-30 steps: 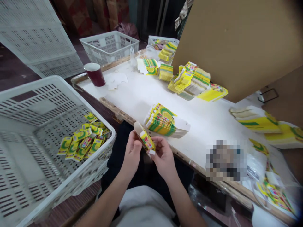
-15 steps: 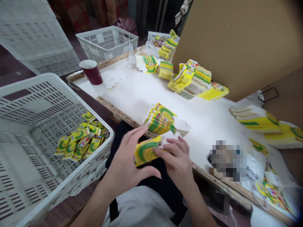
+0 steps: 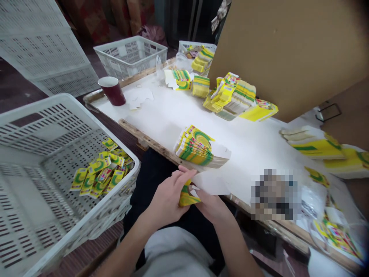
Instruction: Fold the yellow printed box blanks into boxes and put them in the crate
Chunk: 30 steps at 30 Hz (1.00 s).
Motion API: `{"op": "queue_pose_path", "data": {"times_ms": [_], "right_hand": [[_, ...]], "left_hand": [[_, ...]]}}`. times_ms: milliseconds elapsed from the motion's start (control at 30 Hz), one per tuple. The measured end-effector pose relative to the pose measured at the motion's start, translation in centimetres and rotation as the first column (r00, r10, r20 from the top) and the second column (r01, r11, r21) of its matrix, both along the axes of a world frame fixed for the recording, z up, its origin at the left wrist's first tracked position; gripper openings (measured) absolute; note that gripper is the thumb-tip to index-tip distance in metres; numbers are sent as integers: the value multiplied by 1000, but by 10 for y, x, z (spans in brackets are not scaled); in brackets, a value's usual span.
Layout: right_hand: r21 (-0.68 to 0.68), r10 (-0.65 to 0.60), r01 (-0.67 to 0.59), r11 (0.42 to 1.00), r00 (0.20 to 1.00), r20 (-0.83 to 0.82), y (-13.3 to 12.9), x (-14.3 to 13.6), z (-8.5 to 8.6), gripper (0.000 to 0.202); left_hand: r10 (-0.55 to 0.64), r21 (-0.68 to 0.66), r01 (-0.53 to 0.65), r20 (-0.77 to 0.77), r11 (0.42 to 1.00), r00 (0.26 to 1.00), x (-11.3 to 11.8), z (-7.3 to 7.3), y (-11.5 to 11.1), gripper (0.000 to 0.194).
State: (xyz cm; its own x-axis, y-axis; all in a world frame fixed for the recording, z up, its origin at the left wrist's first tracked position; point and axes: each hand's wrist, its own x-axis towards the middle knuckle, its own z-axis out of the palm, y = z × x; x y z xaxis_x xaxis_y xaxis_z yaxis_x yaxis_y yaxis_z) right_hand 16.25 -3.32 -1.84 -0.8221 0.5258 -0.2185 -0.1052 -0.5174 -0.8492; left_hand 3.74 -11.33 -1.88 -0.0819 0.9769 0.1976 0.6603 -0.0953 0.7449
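A small yellow-and-green printed carton (image 3: 186,195) is held between my two hands over my lap, close to the table's front edge. My left hand (image 3: 168,194) is closed round its left side, with the fingers over the top. At its right end, my right hand (image 3: 211,206) grips it near the white inner flaps, and its fingertips are partly hidden. A broad white sheet-like panel (image 3: 211,182) sticks out to the right above this hand. Just beyond my hands, a stack of flat folded cartons (image 3: 197,146) lies on the white tabletop (image 3: 161,123).
At left, a white plastic crate (image 3: 62,134) holds several small yellow cartons (image 3: 99,173). A maroon cup (image 3: 113,92) stands at the table's left corner. More carton bundles (image 3: 233,96) lie farther back by a large cardboard sheet (image 3: 285,50). Another crate (image 3: 131,54) is behind.
My left hand, spread open beside the carton before, has closed round it. The carton has turned so its white inner flaps show, and my right hand has shifted lower.
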Motion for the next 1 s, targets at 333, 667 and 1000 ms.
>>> {"op": "queue_pose_path", "data": {"times_ms": [333, 667, 1000], "right_hand": [[660, -118, 9, 751, 986, 121, -7, 9, -3, 61], [875, -282, -108, 473, 922, 266, 11, 11, -12, 60], [822, -35, -285, 493, 938, 346, 41, 32, 9, 26]], "left_hand": [[55, -41, -50, 152, 998, 987, 4, -8, 2, 61], [229, -1, -229, -82, 973, 970, -13, -5, 5, 43], [127, -56, -125, 24, 991, 992, -12, -2, 6, 42]]}}
